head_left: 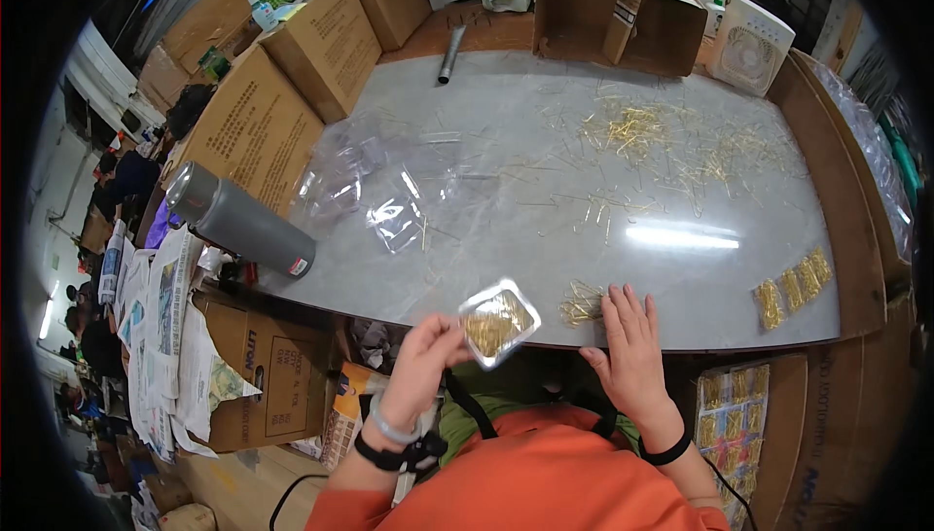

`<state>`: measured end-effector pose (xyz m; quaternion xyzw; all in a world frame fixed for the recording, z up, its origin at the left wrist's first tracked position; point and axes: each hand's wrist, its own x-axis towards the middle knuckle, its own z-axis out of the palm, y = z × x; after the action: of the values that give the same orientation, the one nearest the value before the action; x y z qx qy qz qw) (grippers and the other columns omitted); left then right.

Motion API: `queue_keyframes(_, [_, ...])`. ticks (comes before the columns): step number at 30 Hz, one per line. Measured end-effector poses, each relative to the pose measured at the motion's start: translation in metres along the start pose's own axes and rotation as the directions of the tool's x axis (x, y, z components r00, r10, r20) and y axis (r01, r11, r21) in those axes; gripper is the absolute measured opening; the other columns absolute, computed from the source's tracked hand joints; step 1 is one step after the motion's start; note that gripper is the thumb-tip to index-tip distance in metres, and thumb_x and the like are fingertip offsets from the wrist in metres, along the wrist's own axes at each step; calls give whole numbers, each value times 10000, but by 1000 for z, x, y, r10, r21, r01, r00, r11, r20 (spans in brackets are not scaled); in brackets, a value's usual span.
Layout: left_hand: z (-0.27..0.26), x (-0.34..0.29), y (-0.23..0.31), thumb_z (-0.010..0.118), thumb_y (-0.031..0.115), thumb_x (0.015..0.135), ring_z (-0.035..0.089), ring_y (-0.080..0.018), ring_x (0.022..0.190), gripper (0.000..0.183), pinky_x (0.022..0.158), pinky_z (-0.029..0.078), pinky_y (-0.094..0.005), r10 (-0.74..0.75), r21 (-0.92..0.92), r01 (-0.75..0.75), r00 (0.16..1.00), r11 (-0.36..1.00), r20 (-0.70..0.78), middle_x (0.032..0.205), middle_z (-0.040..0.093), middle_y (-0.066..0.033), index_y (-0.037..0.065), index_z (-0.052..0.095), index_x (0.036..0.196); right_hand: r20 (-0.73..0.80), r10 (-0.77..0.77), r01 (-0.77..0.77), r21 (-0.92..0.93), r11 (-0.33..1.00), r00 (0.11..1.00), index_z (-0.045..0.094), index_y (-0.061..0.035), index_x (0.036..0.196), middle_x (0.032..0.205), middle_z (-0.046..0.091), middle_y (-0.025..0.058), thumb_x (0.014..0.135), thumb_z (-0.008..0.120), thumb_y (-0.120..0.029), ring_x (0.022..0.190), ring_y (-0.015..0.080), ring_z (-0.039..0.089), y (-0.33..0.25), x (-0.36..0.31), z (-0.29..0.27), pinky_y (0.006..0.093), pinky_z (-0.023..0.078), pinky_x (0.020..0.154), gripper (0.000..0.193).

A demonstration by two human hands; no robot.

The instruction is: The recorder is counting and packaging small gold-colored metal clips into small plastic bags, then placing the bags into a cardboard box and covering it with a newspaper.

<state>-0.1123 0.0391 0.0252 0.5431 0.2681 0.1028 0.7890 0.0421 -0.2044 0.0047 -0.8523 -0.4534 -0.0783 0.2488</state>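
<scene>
My left hand [424, 359] pinches the edge of a small clear plastic packet [499, 323] filled with gold wire hooks. The packet is tilted above the table's front edge, and light glints off its rim. My right hand [630, 341] lies on the grey tabletop [467, 268], palm down with fingers stretched out. Close beside its fingertips is a small bunch of loose gold wire hooks [581, 304]. Farther back on the table lies a larger loose heap of gold wire hooks [637, 130], with strays around it.
Clear plastic bags [375, 186] lie on the table's left. A grey bottle [238, 220] stands at the left edge. Several filled packets [793, 288] line the right. An open carton [623, 11], a small white fan [751, 43] and a metal tube [451, 54] are at the back.
</scene>
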Motion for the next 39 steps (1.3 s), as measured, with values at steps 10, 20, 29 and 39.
queue_keyframes(10, [-7,5,-95,525,135,1037,636,-174,1057,164,912,550,-325,-357,-56,397,873,916,333,1201,629,-105,0,578,1115,83,2,9,-131,991,997,436,33,1425,1491,430,204,907,609,-484,1406,392,376,-7,13,14,573,223,1174,752])
queue_keyframes(20, [26,25,-94,474,145,1055,643,-227,1098,300,974,531,-382,-203,-280,328,896,902,395,1203,653,-147,-48,576,1260,150,-123,133,-60,989,981,464,13,1418,1488,446,171,889,634,-421,1398,369,395,-13,3,16,533,283,1164,705])
queue_keyframes(29, [26,5,-100,465,141,1063,634,-188,1078,125,978,526,-399,-164,-374,302,919,877,359,1140,624,-84,34,527,1085,139,-207,213,-30,977,968,489,-13,1420,1531,417,141,895,643,-395,1427,354,369,-31,-41,32,530,246,1188,667])
queue_keyframes(39, [26,-30,-87,487,140,1059,615,-141,1050,112,957,521,-345,-115,-216,181,951,959,288,1093,614,-59,37,524,1079,83,-218,188,274,943,972,496,-2,1389,1428,493,185,927,635,-259,1369,387,429,-47,-55,25,540,304,1157,547])
